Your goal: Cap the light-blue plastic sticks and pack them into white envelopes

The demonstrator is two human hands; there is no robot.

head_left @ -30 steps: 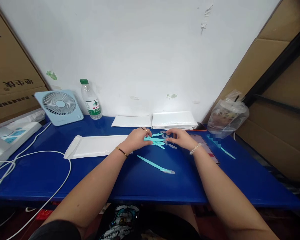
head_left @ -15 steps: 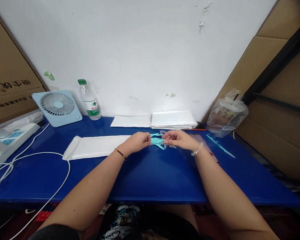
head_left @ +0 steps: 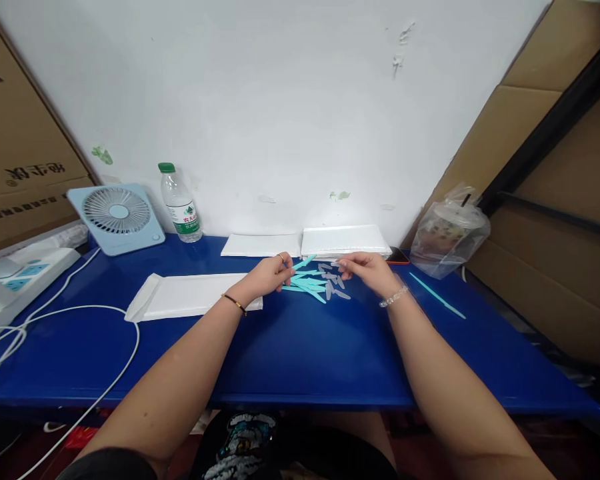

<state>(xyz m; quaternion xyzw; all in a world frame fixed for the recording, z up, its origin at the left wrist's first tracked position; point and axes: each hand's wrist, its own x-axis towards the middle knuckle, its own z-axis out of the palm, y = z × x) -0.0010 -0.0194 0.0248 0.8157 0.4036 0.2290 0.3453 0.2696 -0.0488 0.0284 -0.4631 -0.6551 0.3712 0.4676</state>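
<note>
My left hand (head_left: 275, 272) is closed, thumb and fingers pinching a slim teal stick that looks like an eyebrow razor (head_left: 305, 261), its free end angled up to the right. Just below, several more teal razors (head_left: 307, 285) lie fanned out on the blue table. To their right is a loose cluster of small clear plastic caps (head_left: 329, 288). Over that cluster, my right hand (head_left: 365, 268) pinches what looks like a clear cap (head_left: 335, 264) between thumb and forefinger.
A white padded envelope (head_left: 185, 297) lies at left, with more white envelopes (head_left: 345, 240) against the wall. One long teal stick (head_left: 437, 296) rests at right, near a bagged drink cup (head_left: 450, 230). A fan (head_left: 117, 217), water bottle (head_left: 181, 207) and power strip (head_left: 35, 273) stand left.
My hands, close together over the teal razors before, have moved apart. The left has shifted left with one razor, and the right slightly right and up. More razors and caps now show between them.
</note>
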